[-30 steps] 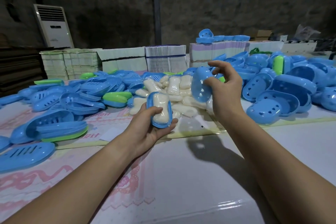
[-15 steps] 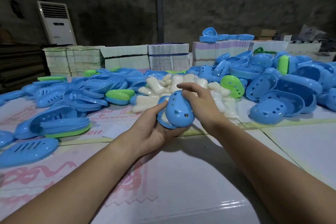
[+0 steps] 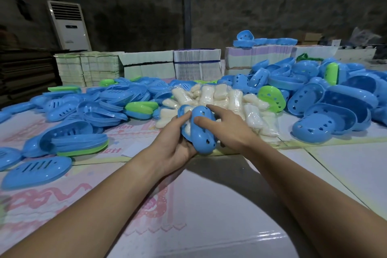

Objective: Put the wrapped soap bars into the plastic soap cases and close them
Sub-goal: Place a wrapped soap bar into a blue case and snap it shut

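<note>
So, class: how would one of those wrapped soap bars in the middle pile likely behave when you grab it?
The wrapped soap bars look solid, so probably stiff. Their glossy wrap may be slippery. Their waisted shape should stop rolling.

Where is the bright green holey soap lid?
The green lid leans up right of centre on the table, at the right edge of the pile of wrapped soap bars, with blue holed lids just to its right.

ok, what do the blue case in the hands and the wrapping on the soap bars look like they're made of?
Case: looks like rigid moulded plastic, semi-gloss; it shows soft highlights, clean punched holes and uniform blue colour. Soap bars: the wrap seems to be thin clear plastic film; it is crinkled and glinting, with cream soap showing through. The exact polymer can't be told.
</note>
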